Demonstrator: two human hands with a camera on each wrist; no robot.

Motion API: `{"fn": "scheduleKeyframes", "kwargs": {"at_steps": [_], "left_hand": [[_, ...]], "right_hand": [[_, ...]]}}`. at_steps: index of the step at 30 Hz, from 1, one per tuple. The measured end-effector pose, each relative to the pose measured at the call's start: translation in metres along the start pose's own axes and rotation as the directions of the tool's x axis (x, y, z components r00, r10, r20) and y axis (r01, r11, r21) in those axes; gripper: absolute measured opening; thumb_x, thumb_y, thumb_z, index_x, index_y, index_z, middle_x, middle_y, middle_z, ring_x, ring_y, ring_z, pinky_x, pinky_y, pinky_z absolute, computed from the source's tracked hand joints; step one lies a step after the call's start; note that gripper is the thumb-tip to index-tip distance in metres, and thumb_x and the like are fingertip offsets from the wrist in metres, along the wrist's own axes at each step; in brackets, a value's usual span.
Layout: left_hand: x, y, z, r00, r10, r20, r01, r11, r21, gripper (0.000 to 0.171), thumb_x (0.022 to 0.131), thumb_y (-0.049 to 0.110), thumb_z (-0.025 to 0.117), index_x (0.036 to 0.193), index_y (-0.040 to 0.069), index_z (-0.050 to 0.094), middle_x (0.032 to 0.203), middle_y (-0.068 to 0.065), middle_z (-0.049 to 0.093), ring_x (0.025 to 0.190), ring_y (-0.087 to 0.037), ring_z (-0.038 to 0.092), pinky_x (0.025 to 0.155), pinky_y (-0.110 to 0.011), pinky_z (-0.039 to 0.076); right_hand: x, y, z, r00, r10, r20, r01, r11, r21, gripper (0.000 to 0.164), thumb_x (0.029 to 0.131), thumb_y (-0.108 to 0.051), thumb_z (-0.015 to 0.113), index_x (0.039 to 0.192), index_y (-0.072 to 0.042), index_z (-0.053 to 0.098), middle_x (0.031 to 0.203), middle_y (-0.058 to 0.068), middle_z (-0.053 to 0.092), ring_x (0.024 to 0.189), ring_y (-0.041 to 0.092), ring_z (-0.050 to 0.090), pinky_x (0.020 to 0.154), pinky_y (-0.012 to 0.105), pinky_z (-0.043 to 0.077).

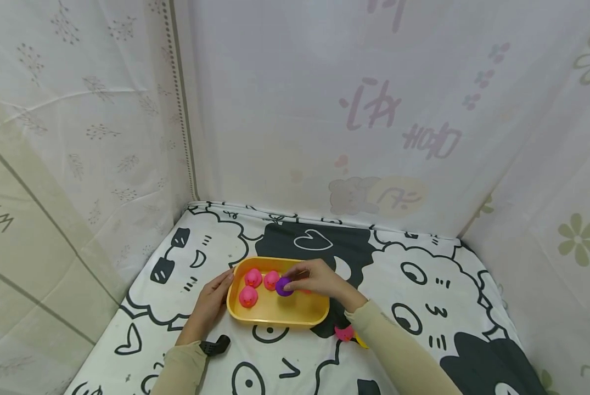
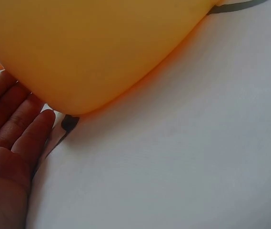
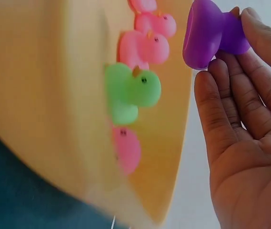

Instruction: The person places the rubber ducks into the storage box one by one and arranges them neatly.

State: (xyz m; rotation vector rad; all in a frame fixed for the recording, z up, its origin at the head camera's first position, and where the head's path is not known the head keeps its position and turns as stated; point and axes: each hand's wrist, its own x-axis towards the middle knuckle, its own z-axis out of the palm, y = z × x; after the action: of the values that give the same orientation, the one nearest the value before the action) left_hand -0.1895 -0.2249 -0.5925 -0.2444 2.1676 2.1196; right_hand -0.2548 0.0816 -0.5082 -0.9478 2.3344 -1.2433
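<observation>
My right hand point(image 1: 316, 276) pinches a purple rubber duck point(image 3: 206, 33) between thumb and fingers, over the yellow tray point(image 1: 280, 317). Inside the tray sit several pink rubber ducks point(image 1: 248, 296), mostly along its left and far side. The right wrist view also shows a green rubber duck point(image 3: 144, 90) among them, which the hand hides in the head view. At the tray's left end my left hand point(image 1: 211, 304) rests against the outer wall, its fingers point(image 2: 33, 136) extended along the plastic in the left wrist view.
Outside the tray, near its front right corner, lies a pink duck point(image 1: 344, 332) beside a yellow object point(image 1: 361, 341) partly hidden by the right sleeve. A black and white patterned cloth point(image 1: 295, 367) covers the table. Pale printed curtains point(image 1: 295, 109) stand behind and on both sides.
</observation>
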Motion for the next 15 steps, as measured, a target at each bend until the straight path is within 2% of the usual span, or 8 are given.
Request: {"fn": "scheduleKeyframes", "kwargs": {"at_steps": [8,15], "left_hand": [[0.0,-0.003,0.0,1.0,0.0,-0.002,0.0,1.0,0.003,0.066,0.096,0.06,0.056,0.147,0.018,0.054,0.153,-0.004,0.048,0.142,-0.024,0.043,0.11,-0.036,0.041],[0.001,-0.003,0.0,1.0,0.006,-0.002,-0.006,1.0,0.016,0.068,0.096,0.061,0.055,0.148,0.017,0.052,0.154,-0.005,0.047,0.143,-0.026,0.04,0.112,-0.04,0.038]], "right_hand": [[0.013,-0.006,0.018,0.995,0.001,0.101,0.006,0.997,-0.074,0.028,0.086,-0.035,0.081,0.111,-0.023,0.077,0.098,-0.016,0.071,0.094,0.003,0.065,0.083,0.022,0.056],[0.012,-0.008,0.03,0.988,0.009,0.156,0.008,0.994,-0.105,0.023,0.087,-0.026,0.081,0.109,-0.02,0.077,0.096,-0.016,0.07,0.092,0.003,0.063,0.081,0.02,0.055]]}}
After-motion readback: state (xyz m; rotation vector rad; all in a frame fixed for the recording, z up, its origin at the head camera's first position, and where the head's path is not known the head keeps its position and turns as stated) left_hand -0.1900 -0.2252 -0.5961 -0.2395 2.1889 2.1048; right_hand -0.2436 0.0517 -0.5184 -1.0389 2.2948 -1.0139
